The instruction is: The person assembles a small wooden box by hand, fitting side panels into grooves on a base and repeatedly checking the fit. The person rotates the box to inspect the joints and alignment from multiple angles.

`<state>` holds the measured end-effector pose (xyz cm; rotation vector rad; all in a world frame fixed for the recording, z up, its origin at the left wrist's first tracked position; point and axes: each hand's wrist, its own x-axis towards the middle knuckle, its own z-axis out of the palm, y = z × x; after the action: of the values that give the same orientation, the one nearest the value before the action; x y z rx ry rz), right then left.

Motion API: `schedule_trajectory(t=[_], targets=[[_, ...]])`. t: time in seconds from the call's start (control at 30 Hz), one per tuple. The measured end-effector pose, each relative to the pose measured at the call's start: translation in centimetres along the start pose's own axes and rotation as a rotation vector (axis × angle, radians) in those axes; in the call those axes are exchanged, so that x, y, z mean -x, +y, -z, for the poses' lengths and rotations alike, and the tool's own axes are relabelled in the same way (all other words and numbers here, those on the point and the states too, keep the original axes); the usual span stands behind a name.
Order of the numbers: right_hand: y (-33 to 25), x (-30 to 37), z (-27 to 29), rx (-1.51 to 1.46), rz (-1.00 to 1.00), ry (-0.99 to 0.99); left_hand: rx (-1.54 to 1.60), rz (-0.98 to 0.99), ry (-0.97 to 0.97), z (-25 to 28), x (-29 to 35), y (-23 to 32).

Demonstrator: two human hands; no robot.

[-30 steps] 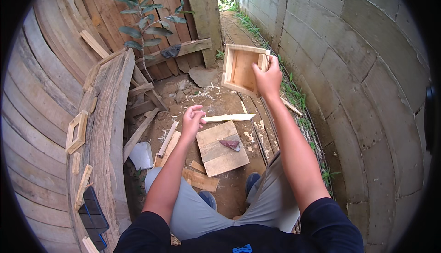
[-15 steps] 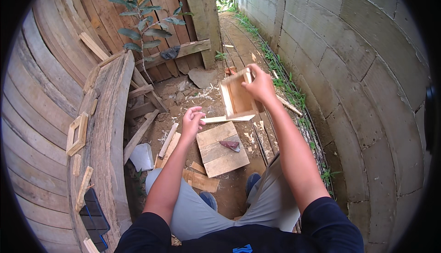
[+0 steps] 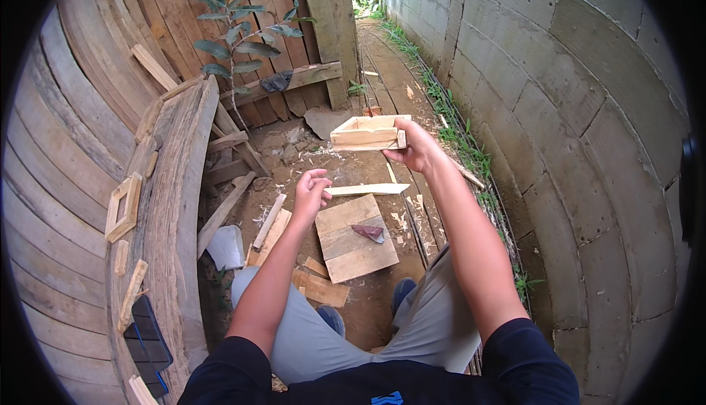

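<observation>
In my right hand (image 3: 418,146) is a small rectangular wooden frame box (image 3: 365,139), gripped at its right end between thumb and fingers. It is raised above the ground, its long side facing me and its open top showing. My left hand (image 3: 312,189) hangs to the left and below it, fingers loosely bent and apart. Its fingertips appear beside the left end of a pale wooden strip (image 3: 368,190); I see no grip on it. A square wooden board (image 3: 356,239) lies between my feet, bearing a folded dark reddish piece (image 3: 368,233), perhaps sandpaper.
On the left, a rough plank bench (image 3: 163,214) carries another wooden frame (image 3: 123,207), small wood pieces and a dark blue-edged panel (image 3: 149,346). Offcuts (image 3: 321,287) and shavings lie on the dirt. A leafy plant (image 3: 239,37) stands ahead; a block wall (image 3: 559,133) runs along the right.
My right hand has turned the box from standing upright, its broad face toward me, to lying level, and shifted it slightly. The left hand stays nearly still.
</observation>
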<state>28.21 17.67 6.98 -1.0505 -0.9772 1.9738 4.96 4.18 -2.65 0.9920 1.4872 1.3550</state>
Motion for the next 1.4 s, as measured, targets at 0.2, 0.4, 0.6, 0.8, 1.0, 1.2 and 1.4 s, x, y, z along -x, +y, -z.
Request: schedule_trajectory(t=[0.2,0.4,0.6,0.8,1.0,1.2,1.4], targets=[[1.7,-1.0,-1.3,0.065,-0.016,0.104,0.021,0.001,0.005,0.3,-0.1,-0.2],[-1.1,2.3,-2.8,0.063,0.319,0.160,0.013,-0.008,-0.002,0.9,-0.2,-0.6],[-4.3,3.7,-1.1,-0.216,0.619,0.001,0.017,-0.005,0.001,0.5,0.1,-0.1],[-2.1,0.9,1.4,0.203,0.496,0.305,0.013,-0.004,0.001,0.3,-0.1,-0.1],[-1.2,0.4,1.6,0.531,0.438,0.402,0.014,0.001,0.000,0.5,-0.1,-0.3],[-1.3,0.9,1.6,1.200,0.157,0.367,-0.005,0.005,0.003,0.4,0.0,-0.3],[-2.1,2.0,0.8,1.064,0.445,0.334,0.011,0.008,0.006,0.4,-0.2,-0.2]])
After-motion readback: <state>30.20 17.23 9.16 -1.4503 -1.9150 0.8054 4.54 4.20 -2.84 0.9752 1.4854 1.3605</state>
